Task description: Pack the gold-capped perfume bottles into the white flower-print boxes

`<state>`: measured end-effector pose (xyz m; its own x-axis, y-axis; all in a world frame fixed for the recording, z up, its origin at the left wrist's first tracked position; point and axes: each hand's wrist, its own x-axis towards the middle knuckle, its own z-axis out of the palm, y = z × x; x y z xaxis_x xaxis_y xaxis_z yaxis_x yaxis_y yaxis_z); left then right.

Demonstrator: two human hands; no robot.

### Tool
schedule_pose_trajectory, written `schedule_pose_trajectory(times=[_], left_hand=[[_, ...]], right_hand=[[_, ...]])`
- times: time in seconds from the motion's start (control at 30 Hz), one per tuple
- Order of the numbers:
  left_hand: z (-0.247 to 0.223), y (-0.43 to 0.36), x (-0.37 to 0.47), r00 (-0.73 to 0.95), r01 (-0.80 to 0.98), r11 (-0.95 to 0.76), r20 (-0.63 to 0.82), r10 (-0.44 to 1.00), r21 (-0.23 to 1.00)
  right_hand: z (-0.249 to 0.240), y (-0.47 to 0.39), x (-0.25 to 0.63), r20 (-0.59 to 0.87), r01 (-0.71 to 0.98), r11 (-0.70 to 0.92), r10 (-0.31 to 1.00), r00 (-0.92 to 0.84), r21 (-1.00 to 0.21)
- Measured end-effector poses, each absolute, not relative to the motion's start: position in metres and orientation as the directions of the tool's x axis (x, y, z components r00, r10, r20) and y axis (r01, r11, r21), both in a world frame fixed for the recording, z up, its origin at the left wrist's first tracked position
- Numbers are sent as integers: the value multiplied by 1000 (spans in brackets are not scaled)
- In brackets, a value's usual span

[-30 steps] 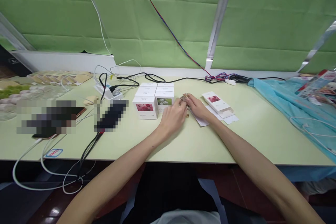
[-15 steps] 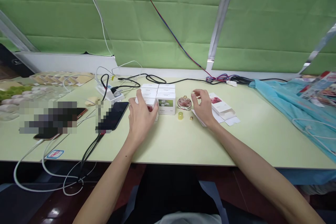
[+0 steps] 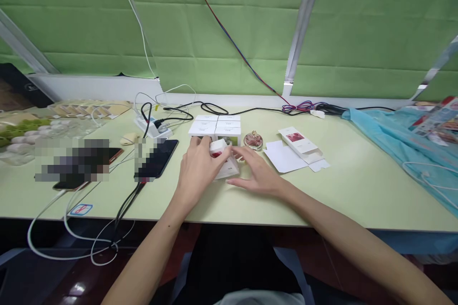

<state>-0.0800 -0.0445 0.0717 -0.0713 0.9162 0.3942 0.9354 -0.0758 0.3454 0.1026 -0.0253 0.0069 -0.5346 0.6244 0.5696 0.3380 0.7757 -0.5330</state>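
My left hand (image 3: 201,164) is wrapped round a small white box (image 3: 227,169) with a red flower picture, tilted over the table's middle. Close to the box's right side is my right hand (image 3: 255,171), fingers apart; whether its fingertips touch the box cannot be made out. Behind them stands a block of several white boxes (image 3: 214,125). A round glass bottle (image 3: 253,140) with a gold neck is just right of these. An opened, flattened-looking carton (image 3: 301,145) lies farther right beside white paper (image 3: 285,157).
Two phones, one dark (image 3: 157,159), lie at the left with cables and a power strip (image 3: 153,128). Bagged items (image 3: 39,136) are at the far left. Blue sheeting (image 3: 393,143) covers the right end. Black cables run along the wall.
My left hand has brought the flower box right and nearer, away from the block. My right hand has moved left from the papers to the box. The yellow cap and small gold part are now hidden.
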Motion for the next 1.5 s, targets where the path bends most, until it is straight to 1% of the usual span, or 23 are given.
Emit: schedule_pose_trajectory(times=[0.17, 0.27, 0.33, 0.43, 0.47, 0.53, 0.6, 0.67, 0.77, 0.8, 0.87, 0.97, 1.07, 1.13, 1.23, 1.37, 1.43, 1.5], left_hand=[[73, -42, -75, -32, 895, -127, 347, 937, 427], [72, -44, -78, 13, 838, -162, 277, 961, 521], [68, -44, -84, 54, 751, -161, 184, 981, 640], [56, -43, -95, 108, 533, -85, 32, 994, 842], [51, -43, -98, 138, 464, -36, -32, 990, 885], [43, -43, -102, 168, 364, 47, -115, 979, 930], [37, -42, -105, 172, 296, 102, -158, 972, 950], [34, -42, -107, 161, 288, 105, -156, 974, 952], [36, -38, -114, 146, 395, 41, -107, 983, 918], [36, -37, -117, 154, 428, 40, -117, 981, 903], [37, -34, -123, 192, 439, 91, -193, 962, 894], [35, -30, -127, 239, 374, 185, -287, 927, 909], [31, -28, -123, 233, 270, 254, -319, 919, 929], [29, -28, -117, 194, 177, 293, -325, 925, 940], [28, -29, -108, 126, 89, 305, -315, 941, 948], [28, -30, -108, 104, 121, 254, -267, 958, 959], [28, -31, -113, 121, 107, 191, -203, 972, 976], [29, -33, -119, 177, 86, 102, -116, 977, 991]], right_hand=[[1, -25, 102, 498, 438, 700, 712, -495, -565], [-2, -22, 104, 491, 451, 675, 736, -465, -584], [-2, -19, 106, 488, 455, 674, 737, -468, -581], [1, -19, 110, 482, 458, 689, 723, -495, -562], [3, -21, 110, 484, 458, 700, 712, -509, -547], [6, -24, 108, 485, 460, 726, 685, -543, -511], [7, -28, 105, 476, 473, 742, 669, -571, -475], [7, -31, 103, 454, 494, 742, 669, -588, -454], [9, -34, 105, 405, 501, 735, 674, -619, -458], [10, -34, 107, 384, 494, 734, 671, -635, -466], [13, -35, 113, 338, 474, 735, 657, -674, -485], [16, -34, 120, 272, 453, 739, 629, -728, -499], [16, -31, 124, 254, 442, 744, 615, -747, -502], [15, -29, 126, 251, 444, 745, 614, -748, -498], [15, -28, 127, 221, 467, 739, 621, -752, -486], [18, -28, 129, 186, 499, 731, 632, -752, -464], [19, -27, 130, 190, 499, 738, 628, -755, -455], [18, -26, 131, 211, 484, 750, 616, -759, -451]])
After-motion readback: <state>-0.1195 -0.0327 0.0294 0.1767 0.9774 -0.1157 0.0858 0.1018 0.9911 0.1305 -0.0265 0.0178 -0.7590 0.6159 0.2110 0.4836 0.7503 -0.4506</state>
